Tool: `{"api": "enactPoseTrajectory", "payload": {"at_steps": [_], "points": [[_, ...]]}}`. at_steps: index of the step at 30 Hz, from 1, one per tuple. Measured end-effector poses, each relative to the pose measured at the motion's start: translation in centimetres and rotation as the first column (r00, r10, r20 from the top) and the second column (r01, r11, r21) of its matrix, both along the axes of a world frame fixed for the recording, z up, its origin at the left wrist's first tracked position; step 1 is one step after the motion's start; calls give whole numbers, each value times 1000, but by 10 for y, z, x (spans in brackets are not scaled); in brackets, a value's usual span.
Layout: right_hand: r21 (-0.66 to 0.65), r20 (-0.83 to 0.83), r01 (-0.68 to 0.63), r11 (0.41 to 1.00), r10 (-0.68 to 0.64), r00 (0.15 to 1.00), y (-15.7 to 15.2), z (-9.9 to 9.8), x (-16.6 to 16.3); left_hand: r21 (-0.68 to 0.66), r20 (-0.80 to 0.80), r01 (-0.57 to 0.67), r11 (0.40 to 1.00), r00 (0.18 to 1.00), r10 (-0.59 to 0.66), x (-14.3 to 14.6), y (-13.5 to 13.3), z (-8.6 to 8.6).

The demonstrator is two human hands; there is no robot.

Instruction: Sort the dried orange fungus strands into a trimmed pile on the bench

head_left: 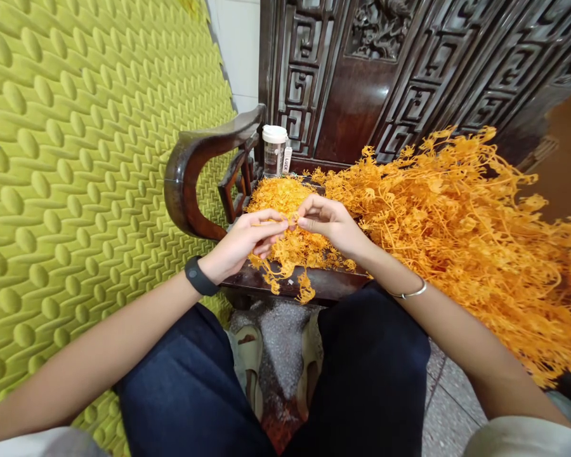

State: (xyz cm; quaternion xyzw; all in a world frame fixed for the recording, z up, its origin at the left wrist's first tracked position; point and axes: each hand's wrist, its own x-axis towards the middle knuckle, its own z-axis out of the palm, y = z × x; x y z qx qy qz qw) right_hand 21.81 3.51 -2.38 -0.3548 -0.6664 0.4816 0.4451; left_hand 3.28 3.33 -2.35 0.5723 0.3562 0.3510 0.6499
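My left hand (257,232) and my right hand (329,221) meet fingertip to fingertip in the middle of the view. Both are closed in a pinch on a small orange plastic piece (293,220), mostly covered by the fingers. It resembles the stringy orange pieces around it. Beneath and behind the hands lies a heap of small orange plastic pieces (285,193) on the dark wooden bench seat (333,284). A few strands (306,289) hang over the front edge of the seat. My left wrist wears a black band, my right a thin bangle.
A large pile of branching orange plastic strands (476,254) fills the right side. A clear cup with a white lid (275,149) stands at the back corner, near the curved wooden armrest (190,171). Yellow-green padded panelling (85,171) covers the left. Behind rises a carved wooden backrest (352,114).
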Motion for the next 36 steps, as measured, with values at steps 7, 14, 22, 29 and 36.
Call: {"api": "enactPoseTrajectory", "payload": {"at_steps": [7, 14, 22, 29, 36], "points": [[-95, -105, 13, 995, -23, 994, -3, 0, -4, -9, 46, 53, 999, 998, -53, -5, 0, 0], [-126, -128, 12, 992, -28, 991, -7, 1, -6, 1, 76, 87, 996, 993, -87, -8, -2, -2], [-142, -147, -46, 989, 25, 989, -9, 4, -6, 24, 85, 91, 996, 992, -92, -9, -10, -1], [-156, -229, -141, 978, 103, 968, -8, 6, -2, 12, 79, 124, 992, 989, -125, -15, -11, 3], [71, -166, 220, 973, -206, 964, 21, 5, 42, -92, 115, 422, 902, 904, -411, -12, -36, 6]]}}
